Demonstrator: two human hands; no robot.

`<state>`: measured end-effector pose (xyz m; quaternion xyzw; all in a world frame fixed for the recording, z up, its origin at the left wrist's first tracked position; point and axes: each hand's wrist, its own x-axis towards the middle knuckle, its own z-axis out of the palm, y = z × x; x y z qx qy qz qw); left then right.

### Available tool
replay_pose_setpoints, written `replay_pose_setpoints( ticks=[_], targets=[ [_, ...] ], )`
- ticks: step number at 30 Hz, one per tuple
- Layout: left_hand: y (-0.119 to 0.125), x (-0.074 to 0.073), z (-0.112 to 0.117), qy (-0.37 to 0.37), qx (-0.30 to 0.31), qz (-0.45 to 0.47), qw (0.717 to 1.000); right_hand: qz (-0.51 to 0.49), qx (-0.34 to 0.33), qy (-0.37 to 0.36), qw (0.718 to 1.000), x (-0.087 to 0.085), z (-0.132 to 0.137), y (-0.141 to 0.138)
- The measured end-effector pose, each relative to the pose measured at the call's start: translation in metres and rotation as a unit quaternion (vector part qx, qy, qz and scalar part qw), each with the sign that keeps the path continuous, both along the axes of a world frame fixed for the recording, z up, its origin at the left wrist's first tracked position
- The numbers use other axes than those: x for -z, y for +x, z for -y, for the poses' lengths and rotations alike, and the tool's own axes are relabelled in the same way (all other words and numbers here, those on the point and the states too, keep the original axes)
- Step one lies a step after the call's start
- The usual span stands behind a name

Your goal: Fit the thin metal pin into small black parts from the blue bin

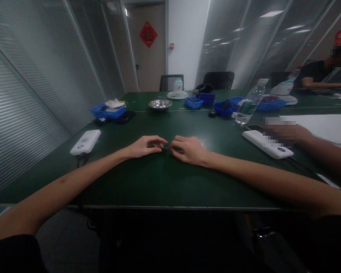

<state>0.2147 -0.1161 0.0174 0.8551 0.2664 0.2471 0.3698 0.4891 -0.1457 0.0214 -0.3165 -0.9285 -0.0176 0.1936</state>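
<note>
Both of my hands rest on the dark green table [159, 182], fingertips meeting at its middle. My left hand [146, 146] is curled in a pinch. My right hand [188, 149] is curled too. Between them lies a small dark thin object [166, 148], pinched from both ends; it is too small to name.
A white power bank [85, 141] lies at the left, another white power bank [267, 144] at the right under a co-worker's hand [287, 132]. Farther back stand blue trays [107, 111], a metal bowl [160, 104], a water bottle [248, 104] and a small fan [177, 94]. Another person [326, 72] sits far right.
</note>
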Motion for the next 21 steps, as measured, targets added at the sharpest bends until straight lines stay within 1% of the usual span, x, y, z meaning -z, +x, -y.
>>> replay_pose_setpoints(
  ticks=[3,10,15,19,21],
  targets=[
    [0.0022,0.0015,0.0008,-0.016,0.012,0.003,1.000,0.011,-0.016,0.007,1.000,0.0001,0.0004,0.0003],
    [0.0059,0.0013,0.0045,0.027,0.019,0.001,0.999,0.019,-0.038,0.020,0.999,0.0021,-0.0015,0.0015],
    [0.0081,0.0030,0.0038,0.054,0.019,-0.009,0.998,0.008,-0.059,0.001,0.998,0.0021,-0.0017,-0.0004],
    [0.0093,0.0055,0.0028,0.025,0.015,0.002,1.000,-0.007,-0.069,-0.013,0.997,-0.0004,-0.0012,-0.0005],
    [0.0092,0.0057,0.0031,0.023,0.016,0.000,1.000,-0.018,-0.073,-0.017,0.997,-0.0017,-0.0006,-0.0002]
  ],
)
